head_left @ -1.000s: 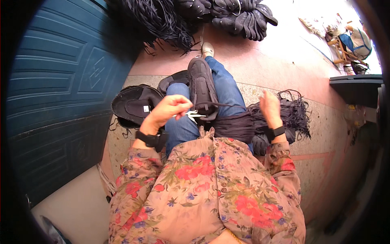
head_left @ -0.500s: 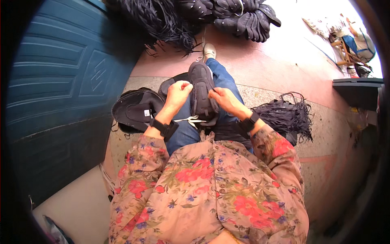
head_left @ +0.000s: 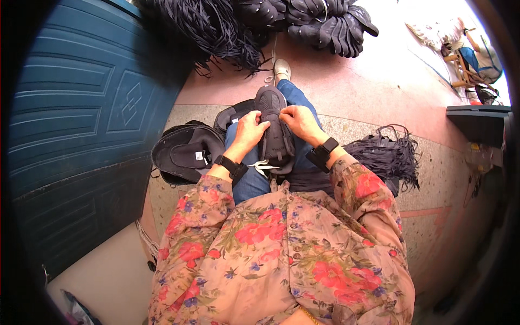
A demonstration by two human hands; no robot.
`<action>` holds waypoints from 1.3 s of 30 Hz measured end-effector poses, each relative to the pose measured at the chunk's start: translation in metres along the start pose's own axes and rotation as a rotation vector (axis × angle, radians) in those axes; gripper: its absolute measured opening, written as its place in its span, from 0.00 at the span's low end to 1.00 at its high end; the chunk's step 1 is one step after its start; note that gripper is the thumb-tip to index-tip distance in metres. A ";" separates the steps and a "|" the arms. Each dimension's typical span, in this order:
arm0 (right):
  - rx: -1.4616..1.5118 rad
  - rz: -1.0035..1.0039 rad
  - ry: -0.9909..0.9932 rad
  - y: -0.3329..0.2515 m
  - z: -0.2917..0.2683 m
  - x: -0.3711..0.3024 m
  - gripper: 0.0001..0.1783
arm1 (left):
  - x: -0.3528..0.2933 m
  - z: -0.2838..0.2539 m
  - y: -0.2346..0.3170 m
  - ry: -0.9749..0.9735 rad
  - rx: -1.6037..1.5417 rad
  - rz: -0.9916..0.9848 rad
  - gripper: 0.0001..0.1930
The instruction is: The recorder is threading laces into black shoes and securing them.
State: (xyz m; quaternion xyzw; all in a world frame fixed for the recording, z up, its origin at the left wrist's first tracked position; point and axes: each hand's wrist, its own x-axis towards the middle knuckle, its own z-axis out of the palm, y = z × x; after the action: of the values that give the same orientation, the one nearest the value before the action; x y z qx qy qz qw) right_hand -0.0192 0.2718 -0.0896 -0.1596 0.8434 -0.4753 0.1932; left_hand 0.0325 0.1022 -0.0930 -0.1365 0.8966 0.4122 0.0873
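A black shoe upper (head_left: 276, 138) lies lengthwise across my lap, its rounded mesh toe pointing away from me. At its left edge is my left hand (head_left: 250, 132), fingers bent and closed on the side near the lacing area. Opposite, my right hand (head_left: 299, 122) is pinched together at the right edge; whatever sits between those fingertips is too small to tell. A white cord tied in a knot (head_left: 263, 167) rests by the heel end, over my jeans.
Black shoe uppers (head_left: 189, 154) are stacked at my left, beside a blue panelled door (head_left: 81, 119). To my right lies a bundle of black laces (head_left: 382, 157). Ahead are more laces (head_left: 211, 32) and bundled uppers (head_left: 336, 32). A dark box-like piece of furniture (head_left: 474, 127) stands at right.
My left hand has come in from beside the upper onto its left edge. My right hand has risen slightly toward the toe. The view has shifted a little.
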 end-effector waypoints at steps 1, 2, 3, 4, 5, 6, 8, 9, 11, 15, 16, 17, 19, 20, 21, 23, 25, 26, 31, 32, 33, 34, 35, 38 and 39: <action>0.000 -0.001 -0.001 0.000 0.001 0.001 0.11 | 0.000 0.000 0.000 0.001 0.000 0.000 0.23; -0.027 0.013 0.004 0.001 0.004 0.002 0.10 | -0.001 -0.001 0.000 -0.002 0.011 -0.004 0.23; -0.054 0.026 0.008 0.004 0.006 0.002 0.09 | -0.001 -0.001 0.001 -0.004 0.022 -0.007 0.24; -0.054 0.026 0.007 0.007 0.009 0.002 0.09 | -0.001 -0.001 0.000 -0.004 0.022 -0.008 0.24; -0.053 -0.043 0.041 0.011 0.011 0.002 0.09 | -0.001 -0.001 0.000 0.002 0.003 -0.002 0.24; -0.052 -0.113 0.075 0.015 0.013 0.002 0.09 | -0.002 -0.001 0.000 0.008 -0.016 0.005 0.24; -0.114 -0.110 0.049 0.017 0.009 0.002 0.08 | -0.002 -0.001 -0.001 0.008 -0.021 0.004 0.24; -0.177 -0.106 0.024 0.017 0.007 0.002 0.08 | -0.002 -0.001 -0.002 0.008 -0.026 0.005 0.24; -0.181 -0.068 0.035 0.016 0.005 0.001 0.09 | -0.003 0.000 -0.003 0.020 -0.053 0.003 0.24; 0.237 0.084 0.026 0.009 0.002 0.003 0.10 | -0.003 0.001 -0.003 0.031 -0.069 0.006 0.23; 0.237 0.084 0.026 0.008 0.003 0.004 0.10 | -0.003 0.002 -0.004 0.031 -0.069 0.007 0.23; 0.260 0.103 -0.016 0.007 0.004 0.004 0.10 | -0.002 0.003 -0.005 0.034 -0.067 0.004 0.23; 0.284 0.122 -0.058 0.008 0.005 0.004 0.10 | -0.002 0.004 -0.005 0.037 -0.064 0.002 0.23; 0.163 0.033 -0.061 0.011 0.005 0.004 0.10 | -0.003 0.003 -0.005 0.039 -0.063 0.002 0.23; 0.041 -0.056 -0.064 0.014 0.005 0.004 0.12 | -0.003 0.003 -0.004 0.041 -0.063 0.001 0.23; -0.002 -0.064 -0.055 0.006 0.003 0.004 0.11 | -0.004 0.003 -0.006 0.048 -0.073 0.006 0.23; -0.046 -0.071 -0.043 0.004 0.004 0.004 0.10 | -0.004 0.004 -0.007 0.053 -0.084 0.014 0.24; -0.105 -0.108 -0.017 0.005 0.007 0.005 0.09 | -0.004 0.004 -0.007 0.050 -0.073 0.001 0.23; -0.235 -0.179 0.089 0.008 0.016 0.005 0.09 | -0.005 0.003 -0.005 0.039 -0.074 -0.016 0.23; -0.257 -0.202 0.091 0.012 0.018 0.006 0.09 | -0.005 0.003 -0.003 0.037 -0.074 -0.021 0.23; -0.280 -0.226 0.094 0.015 0.019 0.006 0.09 | -0.005 0.002 -0.001 0.034 -0.074 -0.025 0.23; -0.280 -0.226 0.094 0.014 0.020 0.007 0.09 | -0.005 0.003 -0.002 0.034 -0.073 -0.025 0.23; -0.312 -0.194 0.081 0.013 0.022 0.008 0.08 | -0.005 0.003 -0.002 0.040 -0.084 -0.009 0.23; -0.246 -0.039 -0.075 0.005 0.020 0.020 0.09 | -0.004 0.005 -0.008 0.040 -0.110 0.015 0.21; -0.149 0.085 -0.219 0.002 0.018 0.024 0.10 | -0.004 0.006 -0.011 0.031 -0.126 0.020 0.21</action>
State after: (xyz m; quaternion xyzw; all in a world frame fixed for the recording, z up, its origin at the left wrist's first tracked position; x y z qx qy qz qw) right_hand -0.0315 0.2487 -0.1041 -0.1885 0.8561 -0.3827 0.2916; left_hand 0.0396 0.1006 -0.1036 -0.1391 0.8714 0.4665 0.0604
